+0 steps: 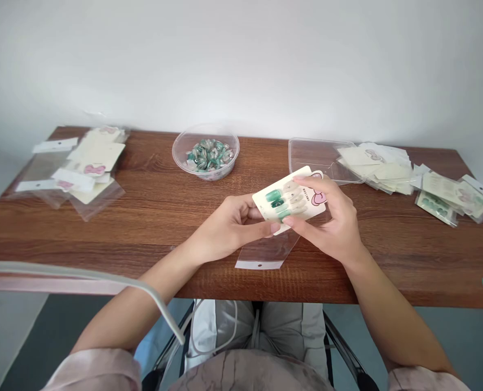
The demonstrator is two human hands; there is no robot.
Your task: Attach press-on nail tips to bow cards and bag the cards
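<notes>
A cream card of press-on nails (271,216), green and pale ones set in rows beside a pink bow print, is held tilted above the table. My left hand (241,225) grips its left end, thumb in front and the other fingers behind. At the right end, my right hand (331,220) pinches it between thumb and fingers along the lower and upper edges. Beneath the card lies a clear plastic sleeve (261,255) with a white header strip, partly hidden by my hands.
A round clear tub (229,172) of green and clear nails stands at the back. Blank cards and sleeves (93,157) lie at left. On the right are a clear lid (306,155), more cards (380,163) and packed nail sets (449,198). A white cable (103,274) crosses lower left.
</notes>
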